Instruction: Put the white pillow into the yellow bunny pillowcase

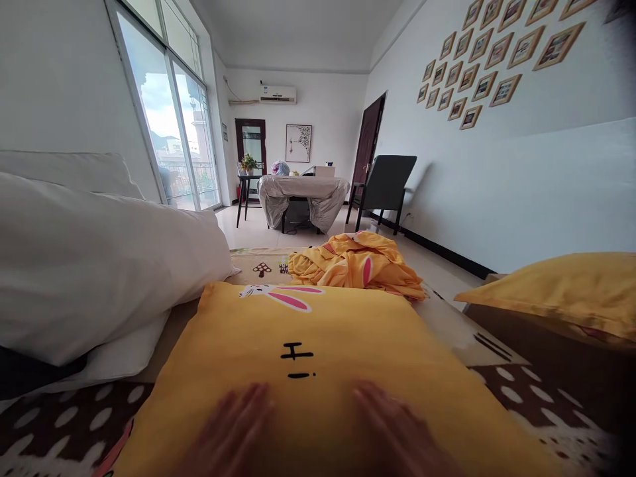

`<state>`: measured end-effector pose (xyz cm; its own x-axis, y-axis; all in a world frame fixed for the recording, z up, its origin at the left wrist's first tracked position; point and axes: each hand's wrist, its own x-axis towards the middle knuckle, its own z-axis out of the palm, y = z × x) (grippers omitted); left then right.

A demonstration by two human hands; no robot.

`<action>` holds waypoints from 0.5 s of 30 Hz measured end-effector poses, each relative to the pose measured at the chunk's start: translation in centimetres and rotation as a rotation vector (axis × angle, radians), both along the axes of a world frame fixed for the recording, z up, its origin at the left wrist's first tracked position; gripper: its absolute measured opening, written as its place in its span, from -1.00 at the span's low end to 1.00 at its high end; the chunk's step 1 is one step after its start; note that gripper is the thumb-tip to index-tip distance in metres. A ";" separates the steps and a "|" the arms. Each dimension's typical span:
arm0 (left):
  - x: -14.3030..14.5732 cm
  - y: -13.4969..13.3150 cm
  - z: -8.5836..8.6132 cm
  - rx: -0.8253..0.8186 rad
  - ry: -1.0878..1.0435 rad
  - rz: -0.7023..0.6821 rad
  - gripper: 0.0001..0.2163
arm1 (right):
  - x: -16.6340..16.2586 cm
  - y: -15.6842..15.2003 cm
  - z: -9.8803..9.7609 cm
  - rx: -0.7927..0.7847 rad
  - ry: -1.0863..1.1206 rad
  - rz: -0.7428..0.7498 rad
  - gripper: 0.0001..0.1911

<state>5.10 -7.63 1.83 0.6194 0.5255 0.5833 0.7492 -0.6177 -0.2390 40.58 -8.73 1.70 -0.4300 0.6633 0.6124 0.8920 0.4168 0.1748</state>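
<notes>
Yellow fabric pillow [322, 324] beneath flattened hands [231, 427] [397, 430]

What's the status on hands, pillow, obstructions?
Left hand and right hand open over yellow pillow; blurred, contact unclear. Pillow flat, print up. Crumpled yellow cloth beyond pillow's far edge.

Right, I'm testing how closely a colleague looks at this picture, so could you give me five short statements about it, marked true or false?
1. The near yellow pillow bears a printed rabbit. True.
2. The left hand and the right hand are clenched into fists. False: both are open, though blurred.
3. A crumpled yellow cloth lies beyond the near yellow pillow. True.
4. The white pillow is at the right of the picture. False: it is at the left.
5. The dark chair stands to the right of the covered table. True.
</notes>
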 end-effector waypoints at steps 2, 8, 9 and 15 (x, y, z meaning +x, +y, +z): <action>2.7 1.5 0.3 0.116 0.107 -0.048 -0.56 | -3.1 1.7 0.3 0.111 -0.160 0.132 -0.29; 2.9 3.5 0.7 0.128 0.100 0.036 -0.43 | -4.2 3.0 0.3 0.145 -0.196 -0.036 -0.24; 1.8 3.3 0.6 0.084 0.082 0.086 -0.38 | -3.0 2.9 0.1 0.120 -0.178 -0.066 -0.21; -5.6 1.8 -1.6 -0.126 -0.017 0.376 -0.19 | 6.9 2.1 -1.1 0.054 -0.105 -0.244 0.08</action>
